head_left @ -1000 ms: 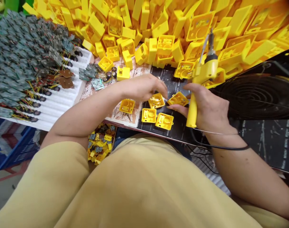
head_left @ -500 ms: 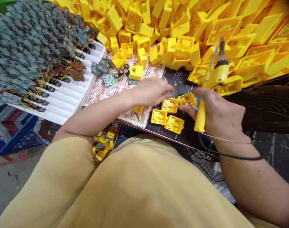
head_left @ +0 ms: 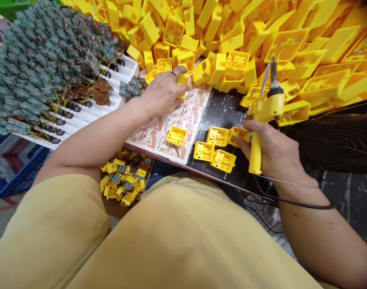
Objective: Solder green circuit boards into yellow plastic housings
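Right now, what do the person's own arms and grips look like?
Both are ungloved. The left grip wears a ring, and a loose yellow sleeve covers that arm to about the elbow. The right grip shows no glove or ring; a black cord and a thin wire cross the forearm behind it.

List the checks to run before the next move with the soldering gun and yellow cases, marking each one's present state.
1. Soldering gun held in the right hand: ok.
2. Soldering tip pointing away from that hand: ok.
3. Black cord clear of the right forearm: not ok, crosses it.
4. Lone case on the patterned sheet open side up: ok.
5. Left hand gripping the yellow case by its fingers: cannot tell.
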### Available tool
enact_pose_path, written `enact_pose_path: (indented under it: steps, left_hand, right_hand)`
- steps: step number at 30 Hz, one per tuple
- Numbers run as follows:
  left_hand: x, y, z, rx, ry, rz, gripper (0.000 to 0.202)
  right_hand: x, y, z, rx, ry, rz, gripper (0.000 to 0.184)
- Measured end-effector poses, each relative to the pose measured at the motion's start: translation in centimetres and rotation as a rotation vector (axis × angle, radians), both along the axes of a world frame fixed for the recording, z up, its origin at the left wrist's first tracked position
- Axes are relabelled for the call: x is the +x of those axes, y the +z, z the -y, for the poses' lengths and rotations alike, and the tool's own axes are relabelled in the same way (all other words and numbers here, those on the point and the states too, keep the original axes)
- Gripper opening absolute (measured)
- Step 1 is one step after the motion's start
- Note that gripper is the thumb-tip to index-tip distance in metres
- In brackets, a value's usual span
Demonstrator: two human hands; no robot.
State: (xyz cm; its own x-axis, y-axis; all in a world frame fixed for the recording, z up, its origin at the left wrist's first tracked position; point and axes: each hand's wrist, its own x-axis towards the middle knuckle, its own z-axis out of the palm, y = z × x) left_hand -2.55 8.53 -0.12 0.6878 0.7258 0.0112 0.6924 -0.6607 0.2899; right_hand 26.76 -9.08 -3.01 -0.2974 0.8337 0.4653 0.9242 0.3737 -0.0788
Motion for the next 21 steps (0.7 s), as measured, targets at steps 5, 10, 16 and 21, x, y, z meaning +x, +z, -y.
enact_pose_path:
  steps: [5,10,16,21]
  left_hand:
    - [2.3,1.6,2.6,-0.096,-0.04,0.184,0.04]
    - [5.6,1.8,4.1,-0.247,0.039,-0.118,0.041]
    - [6.9,1.3,3.9,-0.135,-0.059,-0.26,0.04]
    - [4.4,1.4,4.3,-0.084,-0.048,-0.185,0.046]
  right_hand:
    - [-0.2,0.1,0.2,0.046,0.04,-0.05,0.028]
    - [-0.8,-0.4,0.6,0.051,0.014,-0.107,0.027]
    - [-0.7,-0.4,0.2,0.045,0.05,-0.137,0.03]
    - [-0.7,-0.8,0.7,-0.029,0.033,-0.157,0.033]
